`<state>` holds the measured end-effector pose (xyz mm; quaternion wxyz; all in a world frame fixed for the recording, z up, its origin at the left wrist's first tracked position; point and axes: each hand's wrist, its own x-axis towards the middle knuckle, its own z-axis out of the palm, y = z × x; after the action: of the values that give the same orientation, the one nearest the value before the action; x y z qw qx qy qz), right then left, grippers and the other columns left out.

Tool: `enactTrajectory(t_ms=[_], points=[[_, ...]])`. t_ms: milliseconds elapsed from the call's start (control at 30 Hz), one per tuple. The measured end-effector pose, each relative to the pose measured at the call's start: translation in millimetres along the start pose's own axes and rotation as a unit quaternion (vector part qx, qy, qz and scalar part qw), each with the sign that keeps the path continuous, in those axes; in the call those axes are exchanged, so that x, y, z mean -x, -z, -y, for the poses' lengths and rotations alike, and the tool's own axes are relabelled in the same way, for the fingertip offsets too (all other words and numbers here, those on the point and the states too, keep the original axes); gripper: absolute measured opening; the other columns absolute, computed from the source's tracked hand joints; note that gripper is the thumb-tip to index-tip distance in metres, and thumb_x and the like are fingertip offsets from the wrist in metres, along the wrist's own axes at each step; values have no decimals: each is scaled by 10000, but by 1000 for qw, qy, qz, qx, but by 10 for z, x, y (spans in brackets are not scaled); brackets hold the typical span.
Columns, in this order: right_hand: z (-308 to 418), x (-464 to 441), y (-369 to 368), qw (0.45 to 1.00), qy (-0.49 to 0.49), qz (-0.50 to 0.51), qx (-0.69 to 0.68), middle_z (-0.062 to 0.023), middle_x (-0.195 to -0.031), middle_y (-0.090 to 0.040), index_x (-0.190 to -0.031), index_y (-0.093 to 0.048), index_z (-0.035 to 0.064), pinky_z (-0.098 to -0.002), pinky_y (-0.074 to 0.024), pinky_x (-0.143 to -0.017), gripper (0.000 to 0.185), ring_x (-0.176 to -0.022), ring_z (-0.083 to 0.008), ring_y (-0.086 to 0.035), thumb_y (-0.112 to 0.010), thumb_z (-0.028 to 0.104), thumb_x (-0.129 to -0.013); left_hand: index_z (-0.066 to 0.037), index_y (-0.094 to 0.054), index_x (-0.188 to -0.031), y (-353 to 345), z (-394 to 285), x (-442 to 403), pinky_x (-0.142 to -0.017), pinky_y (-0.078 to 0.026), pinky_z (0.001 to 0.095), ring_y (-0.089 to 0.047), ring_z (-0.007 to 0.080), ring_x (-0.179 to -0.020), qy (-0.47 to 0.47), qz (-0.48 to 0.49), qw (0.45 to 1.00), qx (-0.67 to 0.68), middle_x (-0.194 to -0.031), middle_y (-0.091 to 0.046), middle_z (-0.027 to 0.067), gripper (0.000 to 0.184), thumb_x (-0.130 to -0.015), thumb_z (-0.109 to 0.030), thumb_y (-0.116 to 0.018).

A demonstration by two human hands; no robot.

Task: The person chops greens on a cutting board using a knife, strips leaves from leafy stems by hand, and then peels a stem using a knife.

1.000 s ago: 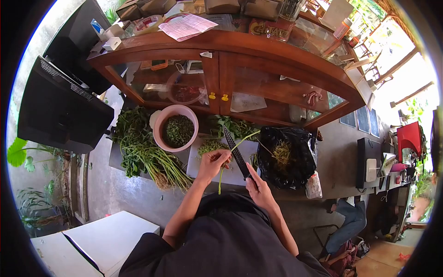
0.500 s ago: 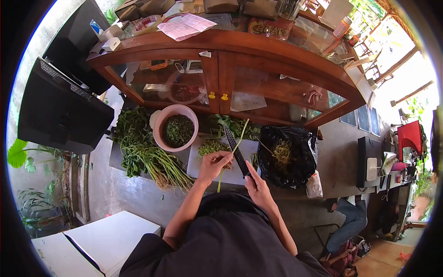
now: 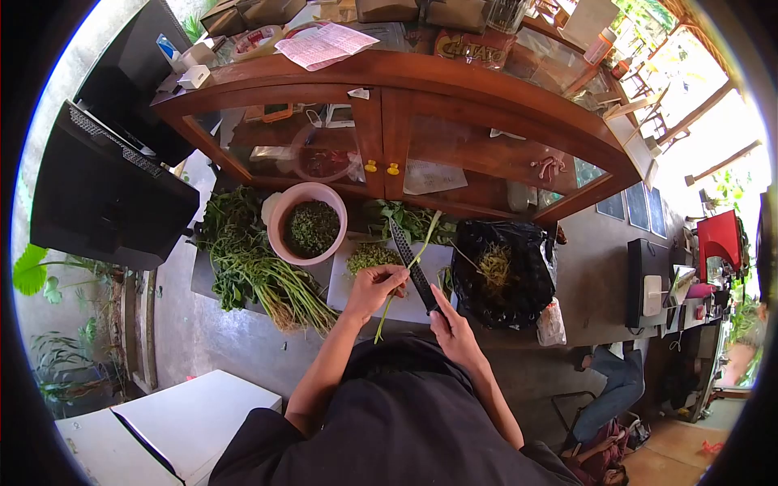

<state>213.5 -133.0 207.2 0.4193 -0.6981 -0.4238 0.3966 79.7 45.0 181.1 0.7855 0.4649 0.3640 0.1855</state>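
Between the fingers of my left hand is a long green stem, slanting up to the right. My right hand grips a knife with a dark, dotted blade, which crosses the stem. Both are held above a white cutting board that bears a heap of chopped green pieces. Behind the blade lie some leafy greens. Left of the board stands a pink tub with chopped dark greens in it. A big bunch of leafy stems with roots lies beside the tub.
Right of the board, an open black plastic bag holds yellowish scraps. A wooden cabinet with glass doors stands right behind the work surface. A white-topped surface is at lower left. A seated person's legs show at lower right.
The stem has shifted slightly, its lower end now further down and left, and the view has moved a little. Both hands keep nearly the same place and grip.
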Motion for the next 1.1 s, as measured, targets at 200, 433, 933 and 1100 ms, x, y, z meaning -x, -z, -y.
enactTrajectory(t_ms=[200, 433, 933, 1100], points=[[24, -39, -25, 999, -11, 2, -31, -2, -685, -430, -1516, -328, 144, -240, -382, -589, 530, -610, -86, -382, -472, 104, -1007, 17, -711, -1008, 5, 12, -10, -644, -541, 263, -627, 106, -717, 5, -20, 1000, 4, -833, -685, 51, 248, -899, -205, -715], [-20, -62, -29, 998, -1, -2, -59, 10, -701, -420, -1515, -327, 129, -243, -375, -576, 519, -604, -83, -382, -452, 93, -1013, -1, -714, -1005, -20, 54, 4, -662, -554, 268, -633, 101, -760, -26, -10, 999, 31, -889, -690, 46, 219, -919, -201, -690], [-16, -28, -30, 1000, 1, -6, -30, -13, -692, -440, -1515, -332, 158, -250, -402, -614, 528, -636, -90, -411, -474, 119, -1008, 9, -721, -995, 49, 4, -23, -637, -543, 272, -635, 120, -767, -16, 17, 1000, -2, -879, -686, 52, 209, -908, -180, -698], [55, -60, -26, 1000, -1, 0, -8, -29, -667, -414, -1511, -334, 151, -250, -394, -606, 536, -618, -96, -387, -493, 121, -1000, 8, -727, -977, 89, -5, -14, -629, -543, 274, -646, 129, -753, -3, 21, 1000, -4, -878, -696, 63, 212, -895, -187, -714]])
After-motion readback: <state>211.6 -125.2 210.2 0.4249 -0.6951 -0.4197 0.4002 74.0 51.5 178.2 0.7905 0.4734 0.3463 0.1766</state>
